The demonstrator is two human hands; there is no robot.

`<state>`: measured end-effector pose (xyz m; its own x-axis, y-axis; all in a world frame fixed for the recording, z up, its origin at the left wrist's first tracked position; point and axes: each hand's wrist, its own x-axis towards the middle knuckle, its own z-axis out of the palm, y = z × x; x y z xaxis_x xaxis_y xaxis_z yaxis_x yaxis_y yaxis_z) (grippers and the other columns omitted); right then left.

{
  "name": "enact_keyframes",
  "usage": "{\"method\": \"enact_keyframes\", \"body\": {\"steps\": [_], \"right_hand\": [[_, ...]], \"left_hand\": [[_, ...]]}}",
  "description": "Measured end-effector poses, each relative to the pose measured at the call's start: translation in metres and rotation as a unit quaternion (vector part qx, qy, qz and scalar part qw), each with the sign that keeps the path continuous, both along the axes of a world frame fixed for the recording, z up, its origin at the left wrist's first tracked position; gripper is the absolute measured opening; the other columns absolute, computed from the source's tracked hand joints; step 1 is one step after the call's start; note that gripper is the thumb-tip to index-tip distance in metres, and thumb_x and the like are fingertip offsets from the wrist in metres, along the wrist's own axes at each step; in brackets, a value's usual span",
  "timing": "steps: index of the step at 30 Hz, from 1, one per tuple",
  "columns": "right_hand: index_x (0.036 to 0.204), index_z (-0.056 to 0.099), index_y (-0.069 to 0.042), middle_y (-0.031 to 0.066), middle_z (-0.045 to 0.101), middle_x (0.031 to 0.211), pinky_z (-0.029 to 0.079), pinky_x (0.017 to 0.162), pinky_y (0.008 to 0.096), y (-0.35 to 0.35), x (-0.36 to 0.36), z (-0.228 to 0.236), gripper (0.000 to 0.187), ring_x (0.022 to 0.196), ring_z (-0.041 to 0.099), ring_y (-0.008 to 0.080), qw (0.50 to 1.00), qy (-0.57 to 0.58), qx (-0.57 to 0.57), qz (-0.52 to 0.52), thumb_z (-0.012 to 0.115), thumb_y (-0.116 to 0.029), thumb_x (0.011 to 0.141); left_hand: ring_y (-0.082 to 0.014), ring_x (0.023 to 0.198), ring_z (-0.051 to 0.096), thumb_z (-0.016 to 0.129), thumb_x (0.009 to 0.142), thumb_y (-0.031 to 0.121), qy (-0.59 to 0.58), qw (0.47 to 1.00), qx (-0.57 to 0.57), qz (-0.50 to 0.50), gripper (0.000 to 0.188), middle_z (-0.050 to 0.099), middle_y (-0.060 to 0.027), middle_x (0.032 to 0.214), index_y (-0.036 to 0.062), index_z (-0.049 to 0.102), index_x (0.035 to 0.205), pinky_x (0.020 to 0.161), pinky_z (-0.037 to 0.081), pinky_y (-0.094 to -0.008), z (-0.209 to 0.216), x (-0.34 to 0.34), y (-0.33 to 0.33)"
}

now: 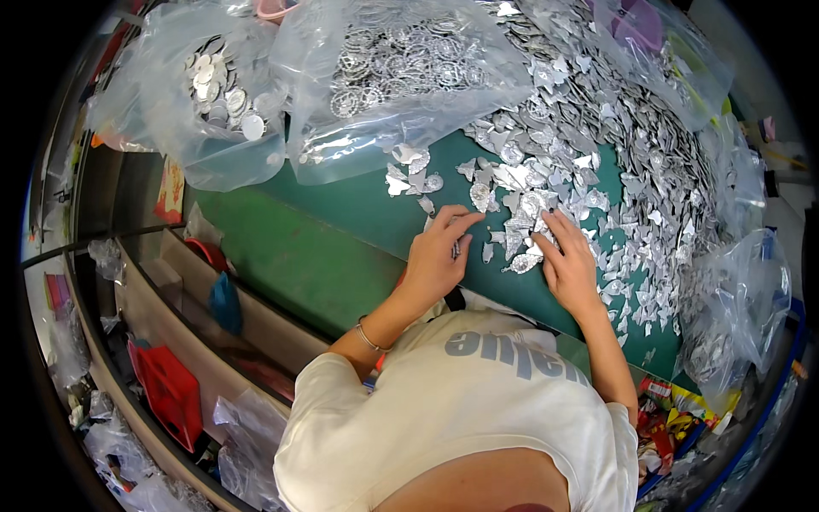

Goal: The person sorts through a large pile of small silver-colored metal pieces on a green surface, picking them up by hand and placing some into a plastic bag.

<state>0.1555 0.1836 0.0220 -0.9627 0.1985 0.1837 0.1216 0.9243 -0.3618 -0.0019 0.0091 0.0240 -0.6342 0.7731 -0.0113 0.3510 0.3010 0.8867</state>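
Loose silver metal pieces (531,205), flat and ornate with cut-out outlines, lie in front of my hands on the green tabletop. My left hand (437,252) is palm down at the pile's near left edge. Its fingers are partly curled, with the foremost fingertips stretched toward an oval piece (480,196). A small silver piece (456,249) shows at its inner side, against the fingers. My right hand (570,263) rests on the pile's near side with thumb and fingers apart, its fingertips touching pieces. A small separate group of pieces (411,175) lies beyond my left hand.
A clear bag of round discs (217,90) and another of ornate rings (397,68) stand at the back. A deep heap of pieces (657,162) covers the right side. Plastic bags (742,299) edge it. Wooden drawers (196,324) stand open at the left, near a red container (166,388).
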Motion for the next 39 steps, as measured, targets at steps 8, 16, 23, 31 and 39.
{"method": "enact_keyframes", "body": {"steps": [8,16,23,31,39], "right_hand": [[0.096,0.061,-0.002,0.015,0.052,0.118,0.036,0.09,0.0393,-0.004,0.036,0.01,0.026,0.108,0.047,0.0339,0.985,0.07,0.013,-0.159,0.065,-0.004,0.071],[0.097,0.058,-0.003,0.01,0.052,0.101,0.034,0.083,0.0395,-0.005,-0.037,0.012,0.029,0.096,0.046,0.0283,0.978,0.107,0.005,-0.178,0.068,-0.011,0.071],[0.092,0.055,-0.003,0.0076,0.052,0.1,0.032,0.085,0.0401,-0.002,-0.049,-0.004,0.03,0.097,0.045,0.0265,0.984,0.092,-0.031,-0.151,0.071,-0.01,0.066],[0.102,0.052,0.0,0.004,0.059,0.096,0.04,0.07,0.0209,0.018,-0.015,0.002,0.02,0.083,0.052,0.0077,0.79,0.191,-0.52,-0.264,0.057,0.0,0.083],[0.101,0.052,-0.005,0.0009,0.051,0.078,0.036,0.058,0.0209,0.032,-0.001,0.015,0.018,0.068,0.046,0.0085,0.508,0.289,-0.776,-0.238,0.059,-0.005,0.084]], "left_hand": [[-0.0256,0.06,0.057,0.071,0.071,0.013,0.144,0.988,-0.044,-0.035,0.042,0.052,-0.0037,0.112,0.0159,0.057,0.11,0.055,0.046,-0.0351,-0.009,-0.01,0.033],[-0.0262,0.069,0.061,0.068,0.07,0.007,0.178,0.962,-0.023,-0.208,0.031,0.051,-0.0004,0.124,0.0087,0.061,0.1,0.059,0.049,-0.034,-0.009,0.012,0.037],[-0.0273,0.072,0.061,0.062,0.073,0.004,0.215,0.97,-0.022,-0.116,0.022,0.054,-0.0042,0.119,0.0063,0.062,0.095,0.061,0.05,-0.036,-0.011,-0.003,0.014],[-0.0288,0.074,0.061,0.061,0.076,0.0,0.169,0.984,0.038,-0.052,0.028,0.056,-0.006,0.107,0.0082,0.059,0.103,0.061,0.047,-0.0353,-0.001,-0.002,0.04],[-0.0324,0.074,0.06,0.064,0.073,0.005,0.261,0.949,-0.048,-0.171,0.036,0.05,-0.0107,0.107,0.0044,0.054,0.107,0.061,0.048,-0.0428,-0.013,-0.026,0.108]]}}
